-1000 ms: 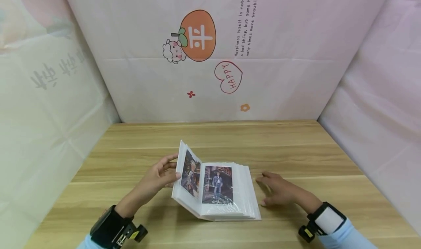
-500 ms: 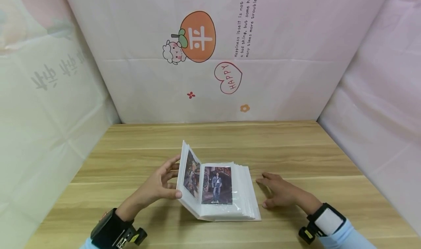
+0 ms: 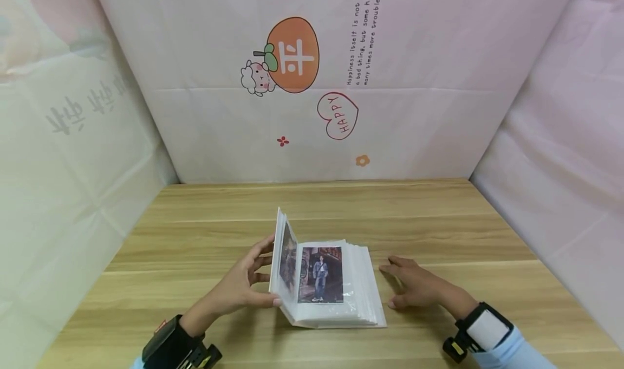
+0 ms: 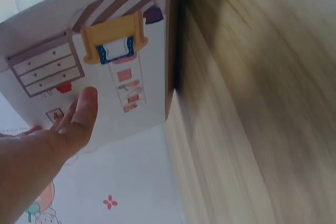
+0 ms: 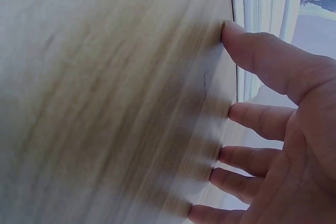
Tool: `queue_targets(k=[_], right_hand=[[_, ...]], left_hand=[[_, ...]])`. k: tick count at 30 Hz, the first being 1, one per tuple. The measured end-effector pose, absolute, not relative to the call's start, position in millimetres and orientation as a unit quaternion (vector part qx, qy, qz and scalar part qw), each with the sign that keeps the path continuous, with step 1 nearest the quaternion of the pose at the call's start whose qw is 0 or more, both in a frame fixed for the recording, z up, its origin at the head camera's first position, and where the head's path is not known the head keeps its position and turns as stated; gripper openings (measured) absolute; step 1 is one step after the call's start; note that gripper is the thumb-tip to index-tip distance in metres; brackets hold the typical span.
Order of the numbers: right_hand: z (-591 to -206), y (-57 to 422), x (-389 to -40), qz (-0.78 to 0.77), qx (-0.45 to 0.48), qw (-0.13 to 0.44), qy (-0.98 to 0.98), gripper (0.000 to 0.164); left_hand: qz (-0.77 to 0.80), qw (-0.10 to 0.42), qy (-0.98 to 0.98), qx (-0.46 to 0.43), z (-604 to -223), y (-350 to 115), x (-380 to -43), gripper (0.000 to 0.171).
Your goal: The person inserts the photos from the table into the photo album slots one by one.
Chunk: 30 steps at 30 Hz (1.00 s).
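Note:
A small photo album (image 3: 358,290) lies spread on the wooden table, a photo (image 3: 320,276) of a standing person on its right page. Its front cover and first leaves stand nearly upright at the left. My left hand (image 3: 246,282) touches the outside of that cover, fingers spread along it and the thumb by its lower edge. Cartoon furniture decorates the cover's outer face (image 4: 121,87) in the left wrist view. Beside the album's right edge, my right hand (image 3: 414,282) rests with all fingertips down on the table, holding nothing.
The wood-grain table (image 3: 234,201) reaches back to a white printed cloth (image 3: 414,130). More cloth hangs along the left (image 3: 63,168) and right (image 3: 560,168) sides. A black wrist camera band (image 3: 482,325) sits on each wrist.
My left hand has moved right, tilting the raised cover and leaves closer to upright, and its thumb has slid down from the page to the lower edge. The right hand stays put.

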State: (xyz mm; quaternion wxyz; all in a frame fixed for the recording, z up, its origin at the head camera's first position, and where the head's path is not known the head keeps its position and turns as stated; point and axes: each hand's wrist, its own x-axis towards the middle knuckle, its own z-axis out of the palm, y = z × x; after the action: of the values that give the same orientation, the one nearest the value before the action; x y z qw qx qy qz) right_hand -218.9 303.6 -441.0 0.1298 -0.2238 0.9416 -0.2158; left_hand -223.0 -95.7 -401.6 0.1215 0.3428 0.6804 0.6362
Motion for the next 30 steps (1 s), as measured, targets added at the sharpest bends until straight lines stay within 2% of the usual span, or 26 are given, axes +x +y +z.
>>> queue_targets(k=[10, 30], right_hand=[[-438.7, 303.1, -217.2, -0.22, -0.224, 0.132, 0.94, 0.076], [-440.0, 305.5, -218.1, -0.219, -0.234, 0.129, 0.938, 0.077]], left_hand=[[0.618, 0.092, 0.703, 0.34, -402.5, -81.3, -219.3, 0.1], [0.516, 0.072, 0.781, 0.343, -403.4, -56.8, -210.8, 0.094]])
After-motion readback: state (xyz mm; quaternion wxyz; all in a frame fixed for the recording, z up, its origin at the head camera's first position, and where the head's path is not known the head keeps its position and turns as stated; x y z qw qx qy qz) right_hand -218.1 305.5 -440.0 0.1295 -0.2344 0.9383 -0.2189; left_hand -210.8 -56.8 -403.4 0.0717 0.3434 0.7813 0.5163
